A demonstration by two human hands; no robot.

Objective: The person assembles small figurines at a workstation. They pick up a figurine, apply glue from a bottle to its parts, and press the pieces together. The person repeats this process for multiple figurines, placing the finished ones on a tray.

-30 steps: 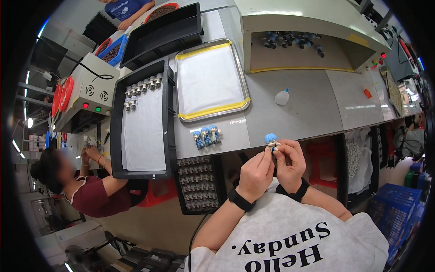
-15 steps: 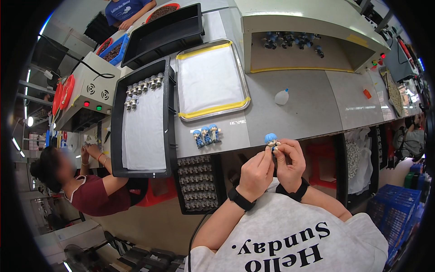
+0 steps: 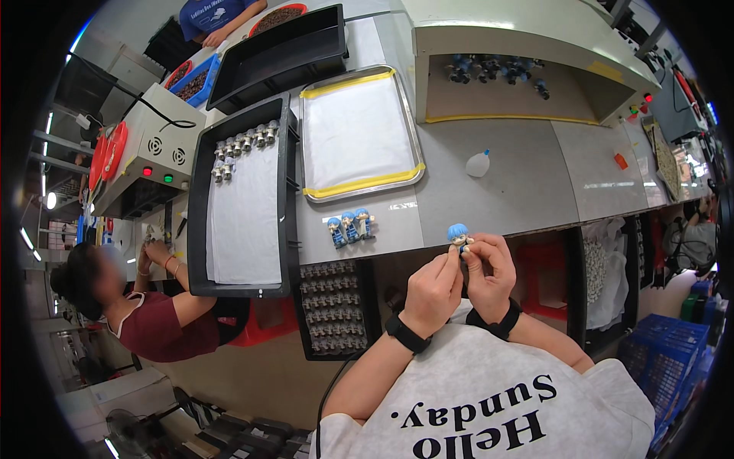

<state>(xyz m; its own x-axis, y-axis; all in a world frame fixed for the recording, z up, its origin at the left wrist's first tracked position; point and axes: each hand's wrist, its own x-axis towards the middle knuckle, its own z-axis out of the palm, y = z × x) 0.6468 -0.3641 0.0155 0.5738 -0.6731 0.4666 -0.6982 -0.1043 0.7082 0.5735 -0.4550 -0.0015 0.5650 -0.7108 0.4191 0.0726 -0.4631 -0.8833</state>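
Figurine (image 3: 459, 236) with blue hair sits pinched between the left hand (image 3: 433, 289) and right hand (image 3: 488, 269), both clamped on it above the counter's (image 3: 505, 191) near edge. Nothing has shifted in the last second, so the fitting looks unfinished. Three finished figures (image 3: 349, 227) lie at that edge.

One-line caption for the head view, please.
Both hands, left hand and right hand, pinch a blue-haired figurine above the grey workbench.
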